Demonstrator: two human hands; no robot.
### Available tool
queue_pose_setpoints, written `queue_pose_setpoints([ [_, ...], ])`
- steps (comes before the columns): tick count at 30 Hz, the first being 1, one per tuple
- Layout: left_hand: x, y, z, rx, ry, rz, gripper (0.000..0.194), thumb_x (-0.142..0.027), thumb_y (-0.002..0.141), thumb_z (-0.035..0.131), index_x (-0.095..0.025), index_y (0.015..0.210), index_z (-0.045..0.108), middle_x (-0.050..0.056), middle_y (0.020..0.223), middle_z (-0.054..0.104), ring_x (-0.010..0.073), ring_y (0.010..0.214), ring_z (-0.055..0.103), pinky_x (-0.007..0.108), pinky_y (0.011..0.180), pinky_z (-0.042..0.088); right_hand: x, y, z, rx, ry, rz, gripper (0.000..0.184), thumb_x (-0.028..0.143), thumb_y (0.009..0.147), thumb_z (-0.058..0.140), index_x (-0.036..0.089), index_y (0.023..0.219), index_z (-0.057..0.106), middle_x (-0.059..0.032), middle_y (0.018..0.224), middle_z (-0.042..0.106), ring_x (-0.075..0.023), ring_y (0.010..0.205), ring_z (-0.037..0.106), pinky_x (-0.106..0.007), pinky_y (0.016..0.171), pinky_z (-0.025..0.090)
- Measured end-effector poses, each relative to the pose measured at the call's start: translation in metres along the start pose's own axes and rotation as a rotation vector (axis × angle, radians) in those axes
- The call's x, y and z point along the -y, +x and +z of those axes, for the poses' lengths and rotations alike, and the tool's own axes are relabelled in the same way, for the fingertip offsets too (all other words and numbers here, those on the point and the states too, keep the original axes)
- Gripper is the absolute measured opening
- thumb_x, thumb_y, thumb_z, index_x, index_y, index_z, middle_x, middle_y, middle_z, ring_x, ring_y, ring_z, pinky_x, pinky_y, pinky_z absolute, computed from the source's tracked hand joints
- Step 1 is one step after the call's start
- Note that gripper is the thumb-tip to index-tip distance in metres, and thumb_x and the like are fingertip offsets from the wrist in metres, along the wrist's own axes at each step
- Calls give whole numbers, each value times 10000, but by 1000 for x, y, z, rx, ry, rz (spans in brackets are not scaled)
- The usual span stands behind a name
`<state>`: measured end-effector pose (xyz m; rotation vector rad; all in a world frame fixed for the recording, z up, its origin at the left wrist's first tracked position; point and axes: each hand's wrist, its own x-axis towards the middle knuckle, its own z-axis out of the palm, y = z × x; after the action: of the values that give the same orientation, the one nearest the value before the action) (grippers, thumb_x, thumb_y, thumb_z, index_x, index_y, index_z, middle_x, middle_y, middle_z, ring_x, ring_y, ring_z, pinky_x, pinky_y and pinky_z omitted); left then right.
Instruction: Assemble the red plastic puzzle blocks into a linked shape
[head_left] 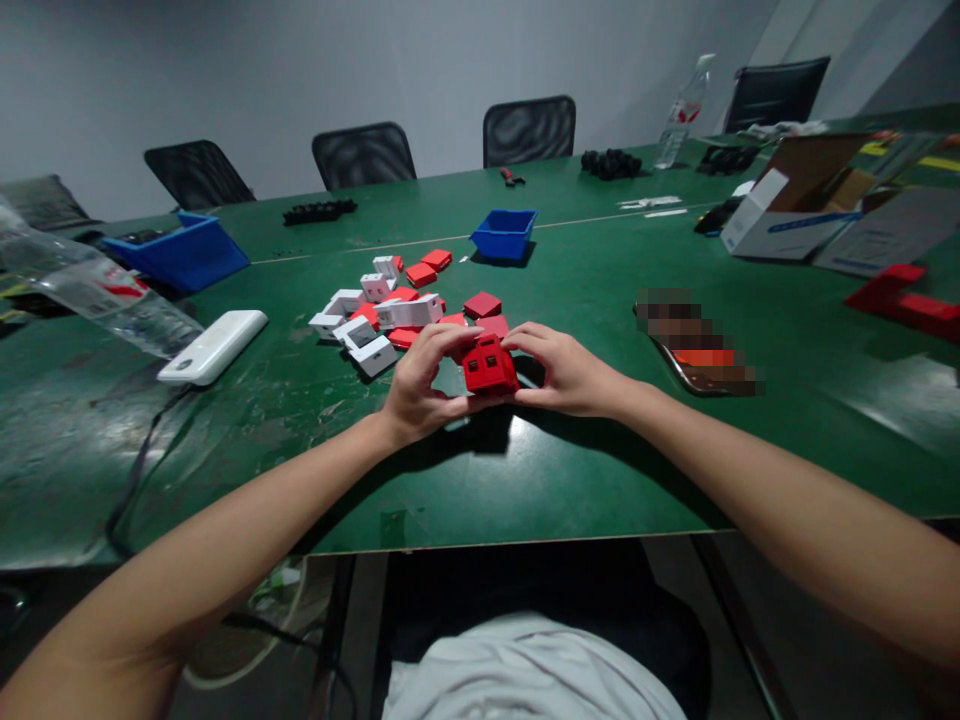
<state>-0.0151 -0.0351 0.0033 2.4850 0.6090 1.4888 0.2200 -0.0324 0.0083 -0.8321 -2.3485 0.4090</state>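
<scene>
Between both hands, just above the green table (585, 470), is a small red plastic housing (489, 366) with two square openings facing me. My left hand (422, 388) grips its left side, thumb below and fingers over the top. On the other side my right hand (559, 372) pinches it the same way, thumb underneath and fingertips at the upper edge. Right behind the hands lies a loose pile of white plastic pieces (373, 356) and flat red pieces (482, 305), some overlapping.
A blue bin (504, 236) stands behind the pile, a larger blue bin (180, 250) at left. A white power bank (214, 347) and a plastic bottle (112, 290) lie left. Rightward are a phone (697, 350), a red bracket (907, 300) and an open carton (784, 215).
</scene>
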Motion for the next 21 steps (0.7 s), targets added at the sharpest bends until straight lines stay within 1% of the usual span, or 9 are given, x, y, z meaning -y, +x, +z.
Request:
queue_pose_setpoints([
  [4,-2,0,1,31,39,16,661,-360,764,837,-243,1348,548,97,1181,635,219,1058,647,360,912,574,-1,-1,1,0,-8,1,365,318,791,754,172,1097,617,-142,1145,643,-268,1047,625,-431,916,515],
  [6,-1,-2,1,62,23,-8,718,-358,760,840,-234,1384,509,115,1238,633,231,1106,646,370,957,557,-1,-1,1,1,-5,3,369,315,792,749,174,1108,620,-141,1143,643,-269,1041,627,-432,909,517],
  [8,1,-3,1,121,2,-48,763,-359,763,836,-216,1414,464,133,1280,633,240,1133,652,369,982,546,-1,-1,1,4,0,8,382,303,797,742,176,1137,621,-143,1152,640,-271,1040,630,-436,908,518],
  [10,2,-4,1,184,-6,-79,711,-337,798,805,-200,1402,456,129,1260,654,229,1110,669,349,972,546,-1,-1,1,9,3,12,402,303,802,743,175,1164,622,-147,1159,636,-274,1049,629,-438,915,517],
  [13,3,-5,0,230,19,-110,553,-300,849,745,-186,1329,495,108,1193,677,210,1047,678,328,923,554,-2,-2,1,20,6,16,432,330,811,749,180,1194,619,-143,1176,630,-269,1073,624,-434,938,514],
  [16,3,-4,-1,289,75,-120,473,-325,862,720,-177,1269,530,118,1182,656,237,1062,653,373,925,553,-3,-2,1,24,5,17,457,345,816,749,184,1221,613,-148,1203,620,-272,1090,620,-450,960,510],
  [19,3,-3,-1,371,86,-116,415,-323,896,674,-175,1259,539,136,1230,620,262,1133,622,418,971,539,-4,-2,0,30,-1,26,452,337,813,755,179,1215,624,-153,1196,622,-277,1083,623,-454,954,513],
  [21,3,-4,1,399,77,-107,397,-314,915,650,-172,1266,529,142,1241,613,265,1152,615,426,987,532,-4,-1,0,37,-2,27,431,331,811,758,179,1195,633,-150,1183,628,-276,1078,625,-444,945,517],
])
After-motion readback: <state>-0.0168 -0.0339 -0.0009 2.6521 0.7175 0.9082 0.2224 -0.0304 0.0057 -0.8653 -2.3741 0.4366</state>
